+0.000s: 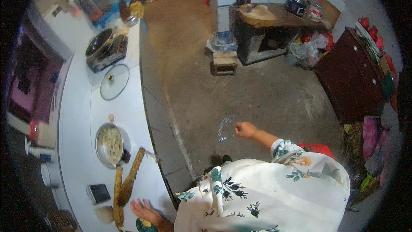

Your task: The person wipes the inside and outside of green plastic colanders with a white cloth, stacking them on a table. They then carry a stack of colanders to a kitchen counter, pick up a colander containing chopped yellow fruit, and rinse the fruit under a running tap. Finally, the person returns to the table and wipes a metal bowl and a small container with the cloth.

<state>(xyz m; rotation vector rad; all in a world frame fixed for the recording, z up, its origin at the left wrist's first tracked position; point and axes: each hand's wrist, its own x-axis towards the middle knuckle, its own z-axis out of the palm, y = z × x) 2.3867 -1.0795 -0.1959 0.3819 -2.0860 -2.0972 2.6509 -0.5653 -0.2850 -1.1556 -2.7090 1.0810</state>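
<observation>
My left hand (143, 211) is over the white counter with its fingers apart and nothing in it, beside a worn brush-like wooden tool (131, 180) and a long stick (118, 196). Just below the hand is a green bowl (144, 226) with something yellow in it, partly hidden by my forearm. My right hand (245, 130) hangs over the concrete floor with its fingers curled; whether it holds anything small cannot be made out. Bright wet-looking specks (222, 132) show to the left of it. Up the counter stands a metal pan (126, 138) with pale food in it, and an egg (111, 117) lies beyond it.
A glass lid (115, 82) and a black wok (99, 42) on a cooker (107, 53) are farther along the counter. Across the floor stand a small wooden stool (224, 59), a dark table (283, 19) with a round chopping board (257, 14), and a brown cabinet (351, 74).
</observation>
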